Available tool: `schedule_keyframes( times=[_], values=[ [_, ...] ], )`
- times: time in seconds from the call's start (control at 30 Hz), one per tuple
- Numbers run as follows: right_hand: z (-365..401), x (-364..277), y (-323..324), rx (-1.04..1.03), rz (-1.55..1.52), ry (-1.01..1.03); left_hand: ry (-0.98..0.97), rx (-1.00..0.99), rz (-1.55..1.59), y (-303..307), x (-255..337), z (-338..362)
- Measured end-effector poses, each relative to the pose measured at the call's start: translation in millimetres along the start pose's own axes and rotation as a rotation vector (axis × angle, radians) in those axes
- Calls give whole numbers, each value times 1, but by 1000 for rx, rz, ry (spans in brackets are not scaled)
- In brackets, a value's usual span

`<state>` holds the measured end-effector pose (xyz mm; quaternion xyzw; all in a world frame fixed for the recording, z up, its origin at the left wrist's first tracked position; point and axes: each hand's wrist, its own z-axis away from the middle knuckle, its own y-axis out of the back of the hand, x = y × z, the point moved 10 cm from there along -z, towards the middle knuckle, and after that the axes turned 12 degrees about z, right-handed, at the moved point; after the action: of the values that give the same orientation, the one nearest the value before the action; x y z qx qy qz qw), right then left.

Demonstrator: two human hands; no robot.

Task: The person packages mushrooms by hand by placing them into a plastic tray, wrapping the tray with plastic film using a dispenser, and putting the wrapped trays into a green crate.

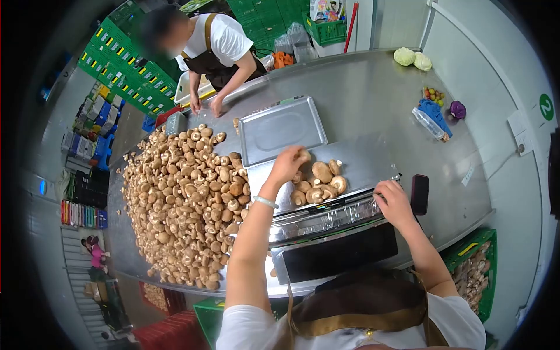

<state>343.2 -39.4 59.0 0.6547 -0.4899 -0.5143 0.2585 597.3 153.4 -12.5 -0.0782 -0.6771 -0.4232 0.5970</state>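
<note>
My left hand [287,165], with a pale bracelet at the wrist, has its fingers closed round a shiitake mushroom [305,156]. Beneath and beside it, several loose shiitake mushrooms [321,171] lie in a small group on the metal surface just behind the film wrapping machine [326,224]. My right hand [394,202] is at the machine's right end, thumb and forefinger loosely curved and apart, fingertips right at the edge of the clear film. A large heap of shiitake mushrooms [186,204] spreads over the table to the left of my left forearm.
An empty metal tray [283,131] lies beyond my left hand. A phone [419,194] is right of my right hand. Across the table, a co-worker [224,52] has both hands near the heap. Cabbages [412,58] and a plastic bottle [427,123] lie farther right. Green crates [125,70] are stacked behind.
</note>
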Motion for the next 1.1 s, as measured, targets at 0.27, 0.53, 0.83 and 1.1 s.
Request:
schedule_keyframes(
  times=[0.27, 0.53, 0.83, 1.1],
  values=[
    [12, 26, -15, -20, -92, -129, -315, -12, -40, -27, 72, 88],
    [-17, 0, -12, -28, -55, -10, -346, 281, -38, 11, 87, 122],
    [52, 51, -32, -59, 325, -346, 124, 632, -474, 12, -16, 253],
    [48, 53, -72, -441, -488, -290, 494, 264, 475, -7, -58, 243]
  ],
)
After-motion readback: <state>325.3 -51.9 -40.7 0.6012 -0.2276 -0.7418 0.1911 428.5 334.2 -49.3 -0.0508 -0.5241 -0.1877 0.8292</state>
